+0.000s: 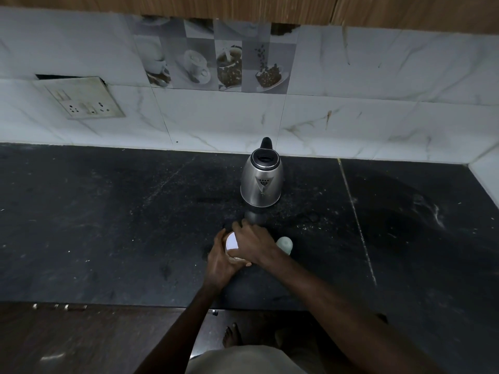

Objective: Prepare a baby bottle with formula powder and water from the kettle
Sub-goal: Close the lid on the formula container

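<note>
Both forearms reach in from the near edge and meet at a white-lidded container [231, 242] standing upright on the dark surface [108, 225], near centre. Left hand [220, 261] wraps its side from the left, gripping it. Right hand [252, 245] lies over the top from the right, fingers curled on the lid; probably twisting or lifting it, can't tell which. Contents hidden, likely formula. Just right of the right hand a pale green rounded piece [285, 244], maybe bottle or cap, mostly hidden by the wrist. Steel kettle [261, 179] stands farther back, directly beyond the hands, spout facing near, handle far. Small dark object [255, 215] between kettle and hands, unclear. Right hand is nearer the kettle.
</note>
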